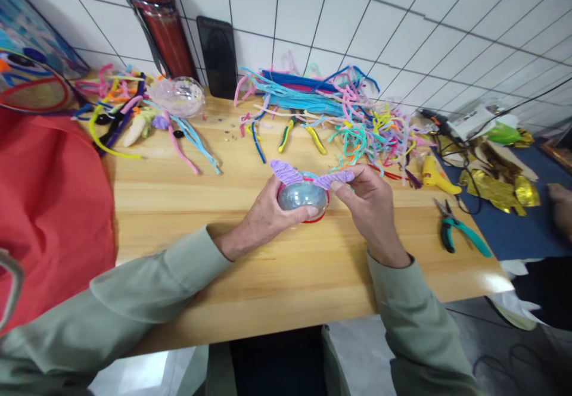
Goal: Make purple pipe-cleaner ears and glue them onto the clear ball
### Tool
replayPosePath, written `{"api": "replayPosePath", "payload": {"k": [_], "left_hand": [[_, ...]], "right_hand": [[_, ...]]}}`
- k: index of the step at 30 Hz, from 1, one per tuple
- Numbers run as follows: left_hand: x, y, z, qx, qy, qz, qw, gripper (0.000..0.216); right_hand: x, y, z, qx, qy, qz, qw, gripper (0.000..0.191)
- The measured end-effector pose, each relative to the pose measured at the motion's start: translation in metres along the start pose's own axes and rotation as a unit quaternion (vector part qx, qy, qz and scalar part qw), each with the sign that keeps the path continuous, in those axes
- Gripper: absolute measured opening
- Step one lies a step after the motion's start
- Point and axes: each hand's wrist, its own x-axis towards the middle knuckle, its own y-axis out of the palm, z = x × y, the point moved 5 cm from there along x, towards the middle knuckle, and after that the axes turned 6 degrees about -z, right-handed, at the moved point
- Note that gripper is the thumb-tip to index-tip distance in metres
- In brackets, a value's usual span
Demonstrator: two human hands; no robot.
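Observation:
A clear plastic ball [302,196] with a red rim sits between my hands above the wooden table [187,205]. Two purple pipe-cleaner wings [286,172] stick out from its top, one to each side. My left hand [263,214] cups the ball from the left, fingers curled around it. My right hand [369,196] is closed in a pinch on the right purple wing [335,178].
A heap of coloured pipe cleaners [339,116] lies behind the ball, with yellow-handled pliers [286,134] in it. Teal pliers [456,229] and a yellow glue gun [435,175] lie right. Another clear ball [179,95], a red flask [158,21] and a phone [218,56] stand at the back. Red cloth [49,205] covers the left.

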Motion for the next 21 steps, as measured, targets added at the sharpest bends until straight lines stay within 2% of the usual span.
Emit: {"api": "replayPosePath", "payload": {"k": [21], "left_hand": [[-0.0004,0.0005,-0.0002,0.001,0.001,-0.004,1.0,0.073]], "right_hand": [[-0.0002,0.0007,-0.0013,0.001,-0.003,-0.002,1.0,0.01]]}}
